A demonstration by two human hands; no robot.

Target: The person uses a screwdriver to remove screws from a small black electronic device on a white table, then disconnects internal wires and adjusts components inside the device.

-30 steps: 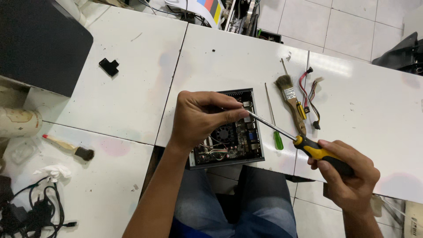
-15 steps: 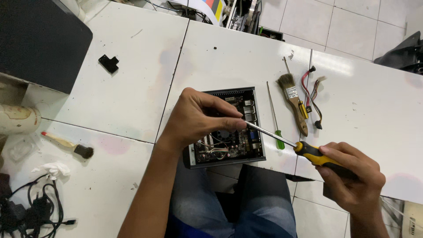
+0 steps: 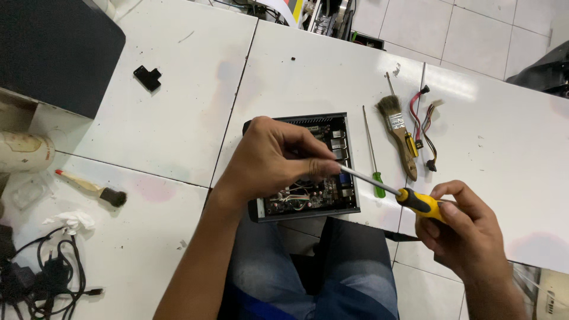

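A: Where are the hands?

B: The left hand (image 3: pixel 269 160) lies over the opened small computer case (image 3: pixel 305 169), fingers curled, its fingertips (image 3: pixel 323 168) pinching the metal shaft of the yellow-handled screwdriver (image 3: pixel 388 191). The right hand (image 3: pixel 468 234), at four o'clock from the case, is closed around that screwdriver's handle.

A: And the case itself?

B: On the white counter (image 3: pixel 178 118), at the near edge, partly overhanging the person's lap. Its circuit board and wires show below the left hand.

A: What lies around it?

B: Just beside it at three o'clock, a green-handled screwdriver (image 3: pixel 373 155); further that way a wooden-handled paintbrush (image 3: pixel 399 133) and a bundle of coloured cables (image 3: pixel 424 127). At eleven o'clock, well apart, a small black bracket (image 3: pixel 147 77). At nine o'clock, a small brush with a black head (image 3: pixel 95 188), with crumpled tissue (image 3: pixel 71 220) and tangled black cords (image 3: pixel 41 275) near it.
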